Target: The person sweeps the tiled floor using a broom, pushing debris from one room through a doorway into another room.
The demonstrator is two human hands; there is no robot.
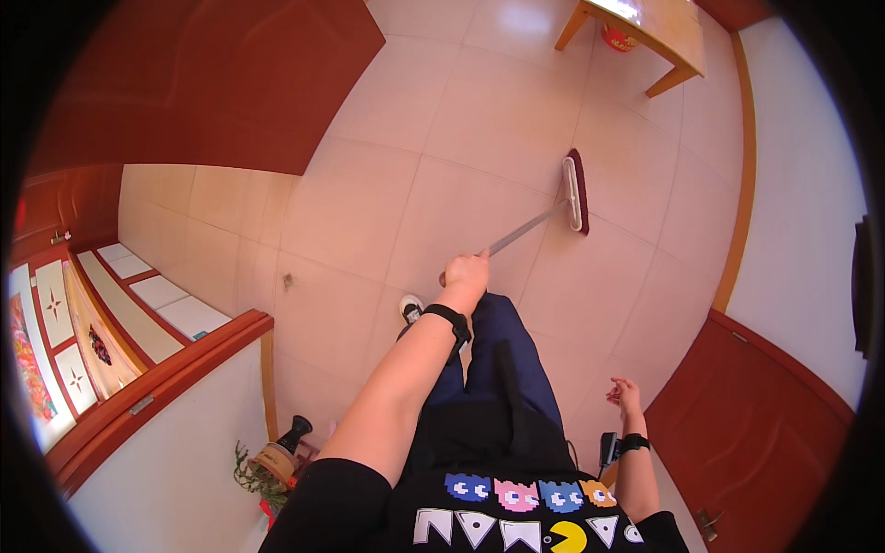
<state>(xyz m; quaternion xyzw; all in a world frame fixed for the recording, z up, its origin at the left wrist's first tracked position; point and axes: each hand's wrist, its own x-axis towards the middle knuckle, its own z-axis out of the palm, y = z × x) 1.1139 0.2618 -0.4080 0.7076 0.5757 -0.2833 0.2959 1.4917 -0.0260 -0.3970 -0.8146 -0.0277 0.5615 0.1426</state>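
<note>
My left hand point(466, 272) is wrapped around the metal handle point(525, 230) of a broom, in front of my legs. At the far end, the broom's head point(573, 193), white with dark red bristles, rests on the tiled floor point(477, 186). The handle's near end pokes out beside my fist. My right hand point(626, 394) hangs out at my right side, fingers loosely bent and apart, holding nothing. Both wrists wear black straps, and a small device point(608, 451) sits at the right one.
A wooden table point(643, 24) stands ahead, a red container point(619, 38) beneath it. Red-brown doors point(207, 83) are at left and lower right point(747, 428). A wall end point(187, 415) and potted plant point(273, 466) flank my left. A dark spot point(288, 280) marks the floor.
</note>
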